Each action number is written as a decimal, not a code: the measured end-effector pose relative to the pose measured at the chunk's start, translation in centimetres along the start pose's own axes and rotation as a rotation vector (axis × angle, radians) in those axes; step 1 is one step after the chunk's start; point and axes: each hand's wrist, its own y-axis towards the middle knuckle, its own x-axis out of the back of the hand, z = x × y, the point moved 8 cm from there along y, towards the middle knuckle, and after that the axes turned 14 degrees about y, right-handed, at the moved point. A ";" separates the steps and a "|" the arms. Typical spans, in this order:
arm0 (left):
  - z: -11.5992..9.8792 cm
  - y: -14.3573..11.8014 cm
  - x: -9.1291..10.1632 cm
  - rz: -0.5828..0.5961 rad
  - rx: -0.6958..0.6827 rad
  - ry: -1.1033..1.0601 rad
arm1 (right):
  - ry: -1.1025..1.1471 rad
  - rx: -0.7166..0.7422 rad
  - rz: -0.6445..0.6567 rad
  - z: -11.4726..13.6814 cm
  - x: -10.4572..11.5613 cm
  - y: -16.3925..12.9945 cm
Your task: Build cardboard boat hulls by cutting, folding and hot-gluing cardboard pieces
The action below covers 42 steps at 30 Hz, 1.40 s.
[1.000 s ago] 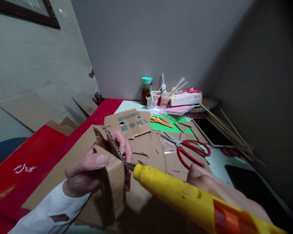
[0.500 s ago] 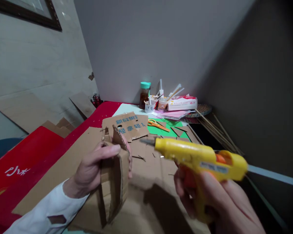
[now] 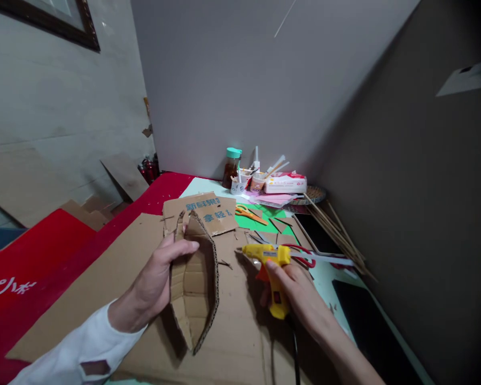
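A folded cardboard piece, boat-shaped and hollow, is the cardboard boat shape (image 3: pixel 198 272) gripped by my left hand (image 3: pixel 154 280), thumb inside its near wall and fingers behind. Its open side faces me and it stands nearly upright over the table. To the right, my right hand (image 3: pixel 294 291) is wrapped round the handle of a yellow glue gun (image 3: pixel 266 252). The nozzle points left toward the cardboard, with a gap between them. A white glue stick (image 3: pixel 328 260) sticks out of the gun's back, and a black cord hangs below.
A large cardboard sheet (image 3: pixel 124 256) covers the table's middle. Beyond lie a printed cardboard piece (image 3: pixel 202 211), orange scissors (image 3: pixel 250 214) and red-handled scissors (image 3: pixel 304 256). Paper cups, a bottle (image 3: pixel 231 168) and a tissue pack (image 3: pixel 286 184) stand at the back. Wooden sticks (image 3: pixel 336 227) and dark flat panels lie right.
The glue gun has moved away from me, down and leftward, in my right hand. My left hand has turned the cardboard so its hollow inside shows more.
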 end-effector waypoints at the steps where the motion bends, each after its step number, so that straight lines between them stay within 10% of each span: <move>1: 0.1 -0.1 -0.1 0.006 0.008 0.018 | -0.182 0.022 -0.042 0.3 0.2 -0.1; 11: -0.1 -0.9 -0.8 0.011 -0.138 0.240 | -0.757 0.210 -0.119 3.8 0.0 -2.2; 18: -0.9 -1.0 -0.9 -0.052 -0.281 0.552 | -0.387 0.733 -0.042 10.9 -4.0 -4.5; 42: -0.6 -1.6 -1.3 -0.158 -0.388 0.893 | -0.318 0.922 0.025 10.0 -4.6 -4.3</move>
